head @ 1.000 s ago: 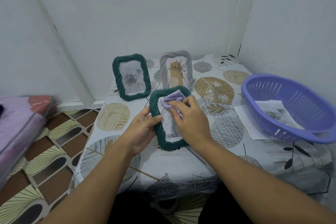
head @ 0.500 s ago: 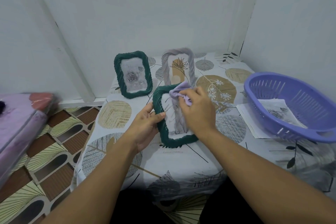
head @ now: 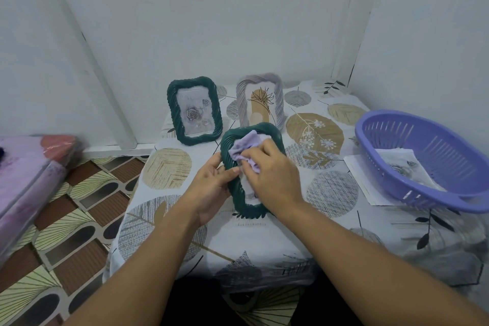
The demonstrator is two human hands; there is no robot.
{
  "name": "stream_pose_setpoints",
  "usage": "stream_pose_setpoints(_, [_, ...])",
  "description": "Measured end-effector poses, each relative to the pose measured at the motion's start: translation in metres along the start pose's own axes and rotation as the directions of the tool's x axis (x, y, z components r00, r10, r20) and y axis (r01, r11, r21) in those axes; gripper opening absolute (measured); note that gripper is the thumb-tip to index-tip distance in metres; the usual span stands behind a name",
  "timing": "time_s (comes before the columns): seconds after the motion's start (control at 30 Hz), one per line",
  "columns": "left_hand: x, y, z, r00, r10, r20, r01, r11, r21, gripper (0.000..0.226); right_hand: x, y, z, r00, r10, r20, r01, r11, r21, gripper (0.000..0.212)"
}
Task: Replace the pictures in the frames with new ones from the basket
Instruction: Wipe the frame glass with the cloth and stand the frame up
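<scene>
Left hand [head: 211, 188] grips the left edge of a green frame [head: 239, 198] held tilted over the table [head: 264, 241]; right hand [head: 272, 174] presses a bunched lilac cloth [head: 244, 149] against its glass. Behind stand a second green frame [head: 194, 111] and a grey frame [head: 260, 100]; the purple basket [head: 423, 156], with pictures inside, sits well right.

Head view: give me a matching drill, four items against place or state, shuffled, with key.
Items:
1. cloth
2. grey frame
3. basket
4. held frame

Places or states:
A. upright at the back of the table
B. right side of the table, printed sheet inside
C. gripped at its edge by the left hand
D. bunched under the right hand

Pairs: 1-D, 2-A, 3-B, 4-C
</scene>
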State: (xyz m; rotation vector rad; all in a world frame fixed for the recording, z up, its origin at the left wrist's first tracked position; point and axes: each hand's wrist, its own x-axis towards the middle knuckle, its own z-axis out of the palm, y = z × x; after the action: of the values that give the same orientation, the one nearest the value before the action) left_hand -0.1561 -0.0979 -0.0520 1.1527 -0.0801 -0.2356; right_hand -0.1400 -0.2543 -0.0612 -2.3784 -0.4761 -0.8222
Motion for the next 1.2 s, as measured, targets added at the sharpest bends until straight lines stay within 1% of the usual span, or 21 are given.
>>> stream_pose_setpoints(0.07, [0.000, 0.000, -0.001, 1.000, -0.001, -0.003, 0.001, 1.000, 0.006, 0.042, 0.005, 0.006, -0.003, 1.000, 0.021, -0.002, -0.021, 1.000, -0.023, 0.016])
stream_pose_setpoints(0.17, [0.002, -0.002, -0.001, 1.000, -0.011, -0.017, 0.012, 1.000, 0.017, 0.042, 0.018, 0.016, -0.011, 0.982, 0.167, -0.083, -0.166, 0.986, 0.019, 0.016])
stream_pose_setpoints(0.2, [0.002, -0.002, -0.001, 1.000, -0.013, -0.020, 0.013, 1.000, 0.018, 0.042, 0.019, 0.015, -0.010, 0.980, 0.176, -0.094, -0.174, 0.984, 0.031, 0.016])
stream_pose_setpoints(0.33, [0.001, -0.001, -0.002, 1.000, -0.007, -0.010, 0.007, 1.000, 0.016, 0.043, 0.004, -0.002, 0.002, 1.000, 0.021, -0.013, -0.021, 1.000, 0.000, 0.014])
stream_pose_setpoints(0.4, [0.001, -0.001, -0.002, 1.000, -0.007, -0.007, 0.007, 1.000, 0.018, 0.042, 0.007, 0.003, 0.000, 0.999, 0.049, -0.014, -0.049, 0.999, 0.007, 0.015])
stream_pose_setpoints(0.5, [0.001, 0.000, -0.001, 1.000, -0.014, -0.019, 0.015, 0.999, 0.034, 0.041, 0.020, 0.013, -0.008, 0.983, 0.169, -0.069, -0.168, 0.985, 0.031, 0.018])
stream_pose_setpoints(0.53, [0.001, 0.000, -0.001, 1.000, -0.016, -0.018, 0.016, 0.999, 0.034, 0.041, 0.021, 0.013, -0.008, 0.978, 0.190, -0.085, -0.187, 0.981, 0.044, 0.018])
stream_pose_setpoints(0.57, [0.001, 0.000, 0.000, 1.000, -0.016, -0.015, 0.016, 0.999, 0.029, 0.042, 0.020, 0.011, -0.007, 0.979, 0.183, -0.085, -0.180, 0.983, 0.046, 0.017])
stream_pose_setpoints(0.67, [0.001, 0.000, -0.001, 1.000, -0.006, -0.002, 0.006, 1.000, 0.025, 0.043, 0.007, -0.001, 0.000, 0.997, 0.071, -0.021, -0.070, 0.997, 0.020, 0.014])
stream_pose_setpoints(0.73, [0.001, 0.000, 0.000, 1.000, -0.002, 0.001, 0.002, 1.000, 0.028, 0.043, 0.004, 0.001, 0.000, 0.999, 0.045, -0.003, -0.045, 0.999, 0.009, 0.013])
stream_pose_setpoints(0.8, [0.001, 0.000, 0.000, 1.000, -0.007, -0.005, 0.007, 1.000, 0.030, 0.042, 0.012, 0.007, -0.006, 0.997, 0.077, -0.025, -0.077, 0.997, 0.001, 0.015])
stream_pose_setpoints(0.87, [0.002, 0.000, 0.001, 1.000, -0.012, -0.013, 0.012, 0.999, 0.034, 0.042, 0.019, 0.013, -0.011, 0.985, 0.159, -0.066, -0.158, 0.987, 0.033, 0.021])
stream_pose_setpoints(0.9, [0.002, 0.000, 0.001, 1.000, -0.012, -0.017, 0.012, 0.999, 0.037, 0.042, 0.020, 0.012, -0.010, 0.982, 0.174, -0.073, -0.171, 0.984, 0.043, 0.021])
stream_pose_setpoints(0.93, [0.002, 0.000, 0.001, 1.000, -0.011, -0.017, 0.011, 0.999, 0.037, 0.043, 0.018, 0.009, -0.008, 0.986, 0.156, -0.064, -0.154, 0.987, 0.035, 0.018])
stream_pose_setpoints(1.0, [0.003, 0.000, 0.001, 1.000, -0.005, -0.006, 0.005, 1.000, 0.031, 0.044, 0.009, -0.001, -0.002, 0.997, 0.073, -0.027, -0.073, 0.997, 0.006, 0.013])
stream_pose_setpoints(1.07, [0.002, 0.001, 0.001, 1.000, -0.002, 0.002, 0.002, 1.000, 0.031, 0.044, 0.003, -0.001, 0.000, 0.999, 0.049, -0.014, -0.049, 0.999, 0.015, 0.013])
stream_pose_setpoints(1.13, [0.001, 0.000, 0.001, 1.000, -0.008, -0.008, 0.008, 0.999, 0.032, 0.042, 0.008, 0.006, -0.005, 0.996, 0.082, -0.027, -0.082, 0.997, 0.014, 0.013])
stream_pose_setpoints(1.2, [0.002, -0.001, 0.000, 1.000, -0.017, -0.025, 0.017, 0.999, 0.036, 0.041, 0.017, 0.016, -0.011, 0.981, 0.181, -0.065, -0.179, 0.983, 0.029, 0.014])
